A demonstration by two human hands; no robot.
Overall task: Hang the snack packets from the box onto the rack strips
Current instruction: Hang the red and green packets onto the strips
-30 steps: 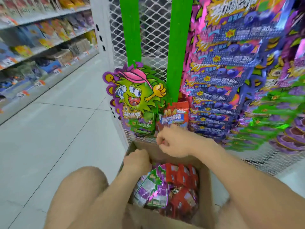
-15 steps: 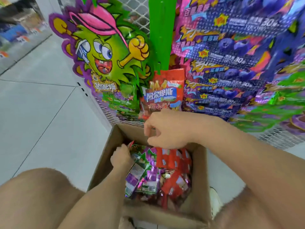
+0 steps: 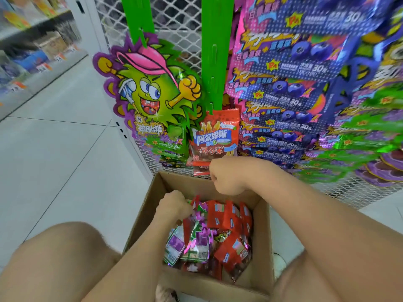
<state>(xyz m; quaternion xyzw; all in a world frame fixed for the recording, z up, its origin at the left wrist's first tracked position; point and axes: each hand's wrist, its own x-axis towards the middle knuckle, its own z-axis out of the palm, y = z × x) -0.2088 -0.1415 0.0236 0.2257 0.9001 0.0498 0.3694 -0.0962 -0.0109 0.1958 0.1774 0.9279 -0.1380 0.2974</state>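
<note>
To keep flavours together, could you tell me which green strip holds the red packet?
The right-hand strip: the red packet hangs at its bottom, while the left strip carries the green cartoon packets.

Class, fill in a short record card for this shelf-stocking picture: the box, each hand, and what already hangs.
Box: open cardboard box, holding red and purple-green snack packets.
Left hand: down in the box among the packets; fingers hidden.
Right hand: curled, above the box's far rim, at the lower edge of the hanging red packet; grip unclear.
Hung: red packet low on the right green strip; green mascot packets on the left green strip; blue packets further right.
</note>
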